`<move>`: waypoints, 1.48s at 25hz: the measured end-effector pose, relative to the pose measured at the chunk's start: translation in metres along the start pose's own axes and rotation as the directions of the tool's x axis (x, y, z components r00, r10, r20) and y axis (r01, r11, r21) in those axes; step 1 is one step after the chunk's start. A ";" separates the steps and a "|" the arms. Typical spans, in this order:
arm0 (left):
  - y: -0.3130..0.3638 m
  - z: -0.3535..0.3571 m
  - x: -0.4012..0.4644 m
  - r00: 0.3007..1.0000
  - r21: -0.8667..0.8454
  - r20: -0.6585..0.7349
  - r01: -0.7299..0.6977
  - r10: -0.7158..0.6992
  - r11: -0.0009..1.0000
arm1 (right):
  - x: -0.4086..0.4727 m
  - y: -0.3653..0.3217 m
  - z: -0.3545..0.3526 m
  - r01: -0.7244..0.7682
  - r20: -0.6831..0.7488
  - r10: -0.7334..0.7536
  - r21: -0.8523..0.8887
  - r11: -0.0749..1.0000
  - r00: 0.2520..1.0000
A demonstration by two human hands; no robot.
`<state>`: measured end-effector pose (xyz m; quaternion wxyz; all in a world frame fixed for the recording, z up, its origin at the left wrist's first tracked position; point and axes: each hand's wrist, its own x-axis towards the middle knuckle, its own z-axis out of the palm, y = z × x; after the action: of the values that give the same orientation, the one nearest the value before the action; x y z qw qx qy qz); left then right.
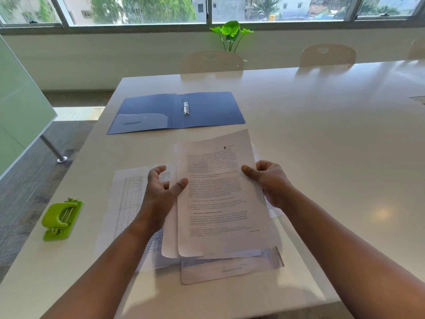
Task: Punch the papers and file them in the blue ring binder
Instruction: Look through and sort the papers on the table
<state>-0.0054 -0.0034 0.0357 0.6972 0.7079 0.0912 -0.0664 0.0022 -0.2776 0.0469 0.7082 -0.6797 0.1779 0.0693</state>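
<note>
Head view, nearest first:
Forearms: both reach in from the bottom edge toward the middle of the table point(322, 134).
Right hand point(270, 180): I read it as pinching the right edge of the lifted papers point(220, 192), thumb on the printed face, other fingers curled behind the sheets.
Left hand point(161, 192): fingers spread and relaxed, holding nothing; thumb tip just at the left edge of the lifted papers, whether touching I cannot tell.
Lifted papers: a few printed sheets raised off the table, lower corners sagging; left edge lies between the left thumb and the palm side.
Loose sheets point(128, 203): a table-printed page lies flat under the left hand; more pages lie under the lifted ones at the near side.
Hole punch point(62, 218): green, near the left table edge, well apart from both hands, untouched.
Binder point(177, 111): blue, lying open flat beyond the papers, metal rings point(185, 107) by the spine; closed or open, I cannot tell.
Step in hand: my judgement, gathering and squaring the sheets; no punched holes visible.
Next move calls for: left hand closing on the left edge, edges tapped even, then the stack carried left to the hole punch.
</note>
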 end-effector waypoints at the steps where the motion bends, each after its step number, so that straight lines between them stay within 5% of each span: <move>1: 0.000 0.000 0.000 0.999 -0.048 0.030 0.046 -0.045 0.998 | 0.000 0.002 0.002 -0.002 -0.010 0.002 -0.005 1.000 1.000; 7: -0.002 0.001 0.000 0.988 -0.170 0.134 0.094 -0.071 0.981 | 0.003 0.011 0.007 -0.015 -0.022 0.015 -0.007 1.000 1.000; 12: 0.014 -0.006 -0.001 0.991 -0.151 0.135 -0.006 0.026 0.988 | 0.004 0.010 0.012 0.163 -0.123 -0.176 -0.109 0.981 0.977; 17: 0.032 -0.010 -0.002 0.981 -0.176 0.120 -0.127 0.150 0.976 | 0.004 0.002 0.009 0.067 0.115 -0.082 0.128 0.989 0.990; 24: 0.058 -0.003 -0.009 0.900 0.049 -0.109 -0.418 0.421 0.907 | -0.016 -0.039 0.016 0.380 0.152 -0.442 0.318 0.869 0.884; 27: 0.068 -0.001 -0.010 0.852 0.013 -0.143 -0.507 0.503 0.862 | -0.020 -0.049 0.019 0.461 0.141 -0.506 0.261 0.848 0.851; 33: 0.060 0.005 -0.015 0.867 0.018 -0.112 -0.486 0.485 0.873 | -0.021 -0.033 0.023 0.473 0.181 -0.478 0.072 0.878 0.860; 37: 0.066 0.009 -0.018 0.841 -0.005 -0.131 -0.531 0.526 0.847 | -0.020 -0.036 0.023 0.474 0.178 -0.484 0.101 0.875 0.857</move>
<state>-0.0079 -0.0136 0.1040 0.6958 0.6939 -0.0627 0.1744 -0.0001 -0.2541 0.0875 0.7354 -0.6728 -0.0660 -0.0468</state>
